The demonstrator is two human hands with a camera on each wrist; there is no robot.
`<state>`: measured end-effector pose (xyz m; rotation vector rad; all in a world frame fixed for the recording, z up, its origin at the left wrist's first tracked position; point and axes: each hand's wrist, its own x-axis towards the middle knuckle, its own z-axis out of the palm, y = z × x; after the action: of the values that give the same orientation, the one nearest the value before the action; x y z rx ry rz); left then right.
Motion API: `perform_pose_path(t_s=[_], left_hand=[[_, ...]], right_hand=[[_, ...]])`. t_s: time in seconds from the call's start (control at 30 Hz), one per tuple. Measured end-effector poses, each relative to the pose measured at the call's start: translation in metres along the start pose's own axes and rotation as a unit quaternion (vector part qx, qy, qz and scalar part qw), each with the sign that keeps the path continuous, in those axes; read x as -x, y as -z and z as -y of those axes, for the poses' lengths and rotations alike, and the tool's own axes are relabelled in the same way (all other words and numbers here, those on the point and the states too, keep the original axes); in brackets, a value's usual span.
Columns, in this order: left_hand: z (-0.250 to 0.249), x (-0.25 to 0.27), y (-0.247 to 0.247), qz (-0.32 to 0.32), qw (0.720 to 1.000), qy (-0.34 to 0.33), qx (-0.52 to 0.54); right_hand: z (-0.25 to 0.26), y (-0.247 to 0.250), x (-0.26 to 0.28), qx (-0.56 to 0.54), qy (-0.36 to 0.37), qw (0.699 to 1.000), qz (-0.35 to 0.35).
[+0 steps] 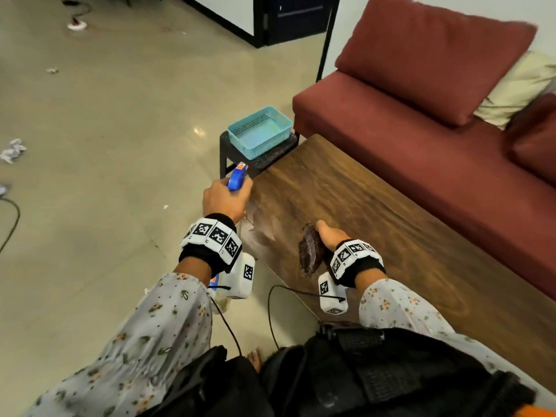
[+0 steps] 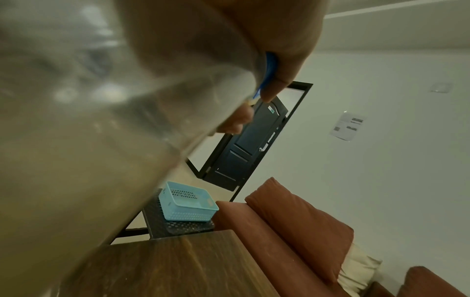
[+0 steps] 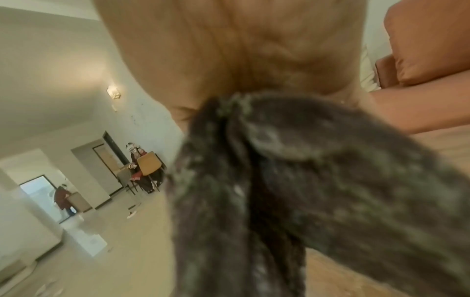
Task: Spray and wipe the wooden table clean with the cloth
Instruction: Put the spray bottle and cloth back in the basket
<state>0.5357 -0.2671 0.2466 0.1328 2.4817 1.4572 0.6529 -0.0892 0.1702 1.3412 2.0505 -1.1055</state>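
**Spray bottle and cloth in hand at the table**

Head: left hand (image 1: pixel 225 200) wrapped round spray bottle (image 1: pixel 237 176) at wooden table's (image 1: pixel 376 212) nine-o'clock edge; right hand (image 1: pixel 331 236) clutching dark cloth (image 1: pixel 310 251) above tabletop.

Left wrist: fingers (image 2: pixel 279 80) curled on blue trigger (image 2: pixel 269 66); teal basket (image 2: pixel 188 207) at six.

Right wrist: cloth (image 3: pixel 292 191) bunched in fist.

A living room in a home or shared flat.
A maroon sofa (image 1: pixel 421 139) with loose cushions runs along the far edge of a low wooden surface (image 1: pixel 376 224); beside its corner a black side stool (image 1: pixel 237 152) carries a teal basket (image 1: pixel 260 132), with a polished tile floor (image 1: pixel 105 130) and a dark panelled door (image 2: pixel 251 144).
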Motion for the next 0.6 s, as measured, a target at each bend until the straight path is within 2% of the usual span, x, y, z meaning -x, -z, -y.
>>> perform_pose_path(t_s=[0.1,0.23,0.3,0.47,0.6], left_hand=[[0.000,-0.027,0.015,0.003,1.000,0.009,0.014],[-0.002,-0.065,0.026,0.001,1.000,0.008,0.011],[-0.001,-0.092,0.028,-0.008,1.000,0.010,0.016],[-0.016,-0.160,0.036,0.001,1.000,0.007,0.003],[-0.036,-0.215,0.037,0.017,1.000,-0.005,-0.014]], right_hand=[[0.037,-0.003,-0.012,0.013,0.014,1.000,0.012],[0.082,0.006,-0.030,0.156,0.035,0.987,0.025],[0.102,0.008,-0.044,0.175,0.036,0.984,0.024],[0.160,0.013,-0.084,0.105,0.023,0.994,-0.013],[0.203,0.029,-0.112,-0.011,0.012,1.000,0.010]])
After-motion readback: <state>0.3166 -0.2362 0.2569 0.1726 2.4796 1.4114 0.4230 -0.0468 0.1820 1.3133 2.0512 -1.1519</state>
